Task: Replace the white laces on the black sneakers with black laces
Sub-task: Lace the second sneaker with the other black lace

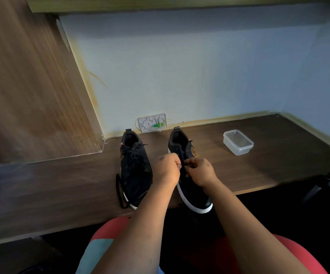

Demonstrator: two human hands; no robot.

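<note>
I saw two black sneakers standing side by side on the dark wood counter [278,155], long axes running front to back, heels toward the wall and toes toward the person. The left sneaker [135,169] sat fully on the counter near its front edge, toe angled a bit right, already threaded with a black lace [120,191] whose loose loop trailed off its left side down to the counter edge. The right sneaker [189,175] was tilted slightly, its white-soled toe sticking out past the counter edge toward the lap.

Both hands met over the right sneaker's eyelet area. Left hand [167,170]: fingers curled, tips pressed together, pinching something small at the tongue; the lace there was too dark to make out clearly. Right hand [200,172]: fingers curled too, pinching at the same spot, almost touching the left hand.

A round yellow-and-black patch [194,151] showed on the right sneaker's side; its writing was too blurred to read. No brand was legible on either shoe.

A clear plastic container [238,142] sat well apart on the right. A white wall box [152,122] with a green part sat just behind the heels.
</note>
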